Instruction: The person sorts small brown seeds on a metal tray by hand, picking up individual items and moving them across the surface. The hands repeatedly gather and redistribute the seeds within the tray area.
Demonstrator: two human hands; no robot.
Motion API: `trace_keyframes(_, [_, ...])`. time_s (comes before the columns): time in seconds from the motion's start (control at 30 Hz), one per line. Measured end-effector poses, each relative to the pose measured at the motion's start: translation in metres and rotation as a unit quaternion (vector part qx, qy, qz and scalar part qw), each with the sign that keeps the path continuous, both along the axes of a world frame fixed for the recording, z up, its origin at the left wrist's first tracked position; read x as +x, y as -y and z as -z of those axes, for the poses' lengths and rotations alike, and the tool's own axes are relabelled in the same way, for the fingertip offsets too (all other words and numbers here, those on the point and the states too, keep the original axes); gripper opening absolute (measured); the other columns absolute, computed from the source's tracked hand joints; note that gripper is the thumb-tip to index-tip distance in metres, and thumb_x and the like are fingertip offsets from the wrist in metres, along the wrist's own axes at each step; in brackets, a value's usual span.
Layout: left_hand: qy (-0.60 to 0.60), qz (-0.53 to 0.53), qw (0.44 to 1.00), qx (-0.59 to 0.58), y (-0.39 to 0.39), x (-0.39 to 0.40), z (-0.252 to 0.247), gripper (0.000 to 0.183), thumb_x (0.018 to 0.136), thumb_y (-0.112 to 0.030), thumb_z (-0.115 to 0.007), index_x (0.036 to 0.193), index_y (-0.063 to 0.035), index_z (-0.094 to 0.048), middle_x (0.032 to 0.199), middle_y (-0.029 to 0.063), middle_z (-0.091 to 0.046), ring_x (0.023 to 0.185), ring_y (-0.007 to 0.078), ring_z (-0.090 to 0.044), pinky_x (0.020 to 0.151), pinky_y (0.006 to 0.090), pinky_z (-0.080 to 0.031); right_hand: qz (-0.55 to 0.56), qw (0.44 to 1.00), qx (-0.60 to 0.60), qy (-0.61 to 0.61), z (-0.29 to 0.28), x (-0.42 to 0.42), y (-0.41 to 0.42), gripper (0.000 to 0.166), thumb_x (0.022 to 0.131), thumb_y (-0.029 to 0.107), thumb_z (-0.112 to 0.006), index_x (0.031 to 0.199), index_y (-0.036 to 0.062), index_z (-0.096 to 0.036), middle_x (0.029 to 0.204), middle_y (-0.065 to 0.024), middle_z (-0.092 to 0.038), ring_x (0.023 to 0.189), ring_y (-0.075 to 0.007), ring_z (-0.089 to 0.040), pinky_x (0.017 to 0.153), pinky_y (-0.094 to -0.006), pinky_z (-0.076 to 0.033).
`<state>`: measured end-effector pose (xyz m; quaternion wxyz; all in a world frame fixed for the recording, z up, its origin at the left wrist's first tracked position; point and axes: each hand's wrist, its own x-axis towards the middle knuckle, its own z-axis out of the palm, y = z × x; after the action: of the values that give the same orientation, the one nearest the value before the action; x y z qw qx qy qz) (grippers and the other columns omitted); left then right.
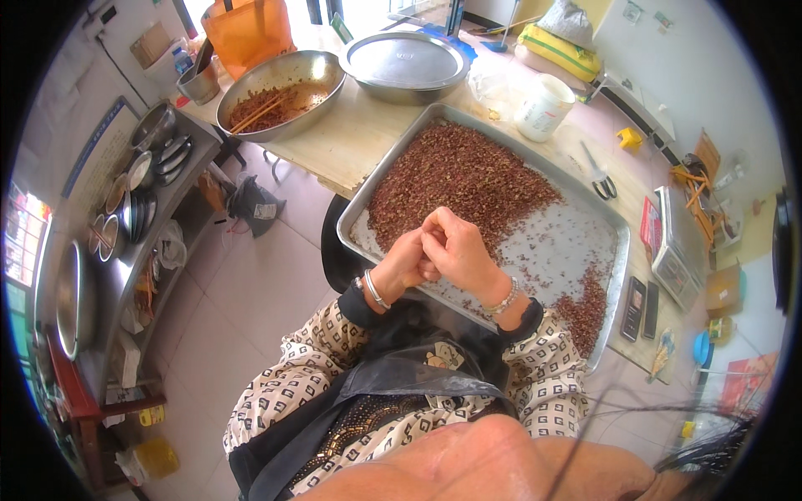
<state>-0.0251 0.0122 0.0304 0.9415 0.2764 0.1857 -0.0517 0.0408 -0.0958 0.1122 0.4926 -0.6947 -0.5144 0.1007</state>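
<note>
My left hand (pixel 404 263) and my right hand (pixel 460 250) meet above the near edge of a large metal tray (pixel 539 244). Their fingertips are pinched together; whether something small is between them is hidden. A big heap of dried reddish-brown husks, like Sichuan peppercorns (pixel 460 172), fills the tray's far left part. A smaller pile (pixel 586 310) lies at its near right corner, and loose bits are scattered between the two. Both wrists wear bracelets, and the patterned sleeves end in dark cuffs.
Around the tray on the table (pixel 326 150) are a steel bowl with chopsticks (pixel 263 113), a lidded steel basin (pixel 406 59), a white plastic tub (pixel 545 109), scissors (pixel 600 175), a scale (pixel 677 250) and a mobile phone (pixel 634 307). A shelf with bowls (pixel 141 169) stands at left.
</note>
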Motion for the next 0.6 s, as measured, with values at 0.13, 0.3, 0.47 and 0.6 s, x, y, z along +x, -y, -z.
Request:
trace_keyframes(0.13, [0.012,-0.017,1.0,0.001,-0.002,-0.002,-0.01,0.031,0.098,-0.033,-0.042,0.081,-0.0117,-0.056,0.059,-0.0024,-0.047,0.038,0.0076,-0.031,0.035,0.0219,-0.022,-0.039,0.989,-0.007,-0.142,-0.013,-0.004,-0.003,0.01,0.086,0.008,-0.062,0.09,0.0003,-0.059,0.076,-0.015,-0.064,0.068,-0.0243,-0.064,0.062,-0.035,-0.051])
trace_keyframes(0.3, [-0.024,-0.064,0.998,-0.011,-0.003,-0.005,-0.018,0.03,0.097,-0.033,-0.047,0.083,-0.0098,-0.061,0.066,0.0004,-0.056,0.041,0.01,-0.041,0.035,0.0223,-0.027,-0.102,0.98,0.003,-0.173,0.003,-0.007,-0.002,0.003,0.091,0.005,-0.059,0.09,0.0027,-0.059,0.067,0.0009,-0.057,0.058,-0.0046,-0.054,0.053,-0.0215,-0.044])
trace_keyframes(0.47, [0.026,0.002,0.999,-0.036,-0.019,-0.003,-0.017,0.032,0.097,-0.038,-0.049,0.087,-0.0104,-0.06,0.06,-0.0032,-0.048,0.042,0.0088,-0.042,0.035,0.0222,-0.029,-0.107,0.959,0.044,-0.26,-0.003,0.002,0.001,0.009,0.088,0.001,-0.055,0.093,0.0016,-0.063,0.079,-0.0011,-0.062,0.072,-0.0071,-0.059,0.066,-0.0231,-0.049])
trace_keyframes(0.6, [0.032,-0.015,0.997,-0.062,-0.027,-0.007,0.011,0.04,0.099,-0.036,-0.047,0.065,-0.0162,-0.039,0.055,-0.0058,-0.032,0.04,0.0069,-0.029,0.034,0.0206,-0.022,-0.047,0.975,0.039,-0.213,0.013,0.035,0.026,0.013,0.086,-0.003,-0.049,0.086,0.0021,-0.061,0.079,-0.0016,-0.062,0.074,-0.0085,-0.059,0.068,-0.0239,-0.048])
